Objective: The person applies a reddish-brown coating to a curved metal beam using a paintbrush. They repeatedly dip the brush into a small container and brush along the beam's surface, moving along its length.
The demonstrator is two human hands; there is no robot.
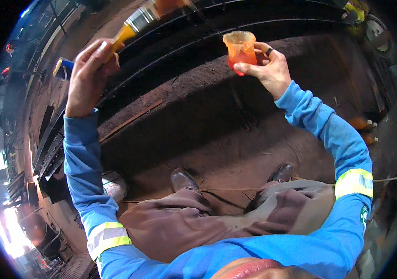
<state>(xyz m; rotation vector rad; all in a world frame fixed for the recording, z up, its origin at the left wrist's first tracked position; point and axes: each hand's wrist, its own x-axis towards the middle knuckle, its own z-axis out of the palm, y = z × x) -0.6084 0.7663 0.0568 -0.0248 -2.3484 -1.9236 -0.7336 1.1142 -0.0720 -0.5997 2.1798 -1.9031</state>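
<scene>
Orange-stained cup [240, 50] pinched in raised right hand [269, 67], left hand [87, 74] fisted around paintbrush [135, 22], both arms outstretched

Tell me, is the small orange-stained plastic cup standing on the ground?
No, the small orange-stained plastic cup is held up in the right hand, well above the dark ground.

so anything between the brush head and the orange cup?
Nothing visible. The left hand holds the paintbrush up and left of the cup, which the right hand holds; only open air lies between.
</scene>
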